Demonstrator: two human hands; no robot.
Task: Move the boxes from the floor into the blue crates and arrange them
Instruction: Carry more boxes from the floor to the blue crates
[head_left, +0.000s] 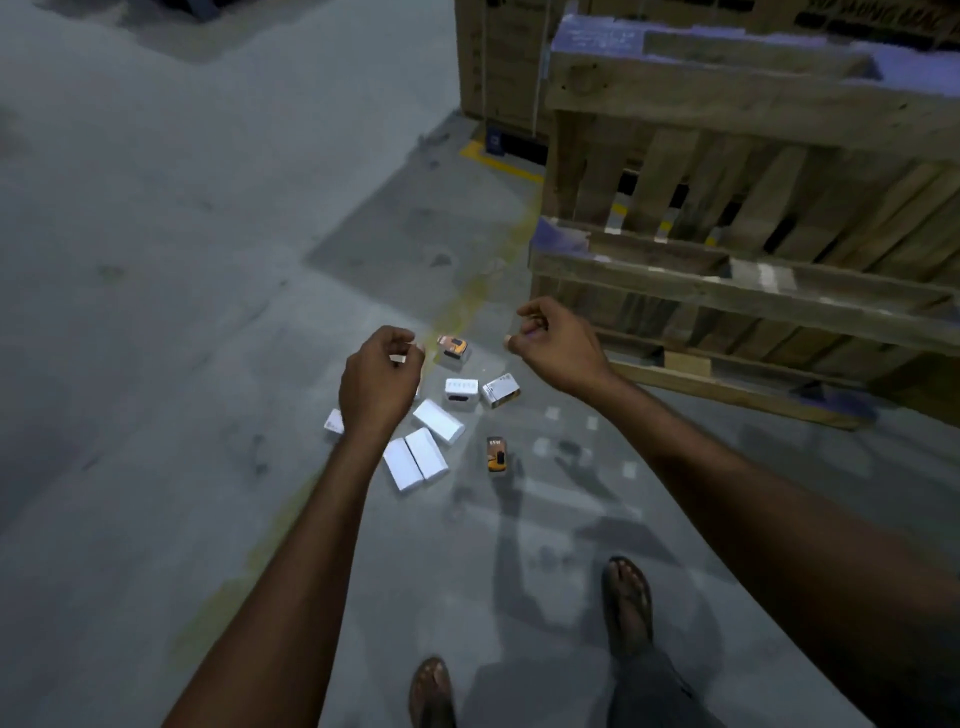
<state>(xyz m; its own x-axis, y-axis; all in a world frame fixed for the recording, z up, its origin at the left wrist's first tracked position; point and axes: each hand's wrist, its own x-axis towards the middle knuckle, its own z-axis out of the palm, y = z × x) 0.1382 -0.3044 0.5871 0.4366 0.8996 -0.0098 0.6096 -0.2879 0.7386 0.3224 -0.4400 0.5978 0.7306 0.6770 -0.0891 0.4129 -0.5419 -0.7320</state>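
Note:
Several small boxes lie scattered on the concrete floor ahead of me. Two long white boxes (415, 461) lie side by side, another white box (439, 421) just beyond them. A white box with a dark mark (461, 393) and a white-and-orange box (500, 391) sit further out. Two orange boxes are there: one far (453, 347), one near (496, 454). My left hand (379, 382) hovers above the pile, fingers curled loosely, holding nothing I can make out. My right hand (553, 345) hangs to the right, fingers curled in, empty. No blue crate is in view.
Stacked wooden pallets (748, 249) stand upright at the right, close to the boxes. A worn yellow floor line (467, 306) runs through the pile. My sandalled feet (626, 603) stand on the near floor. A small white box (334, 422) peeks out beside my left wrist.

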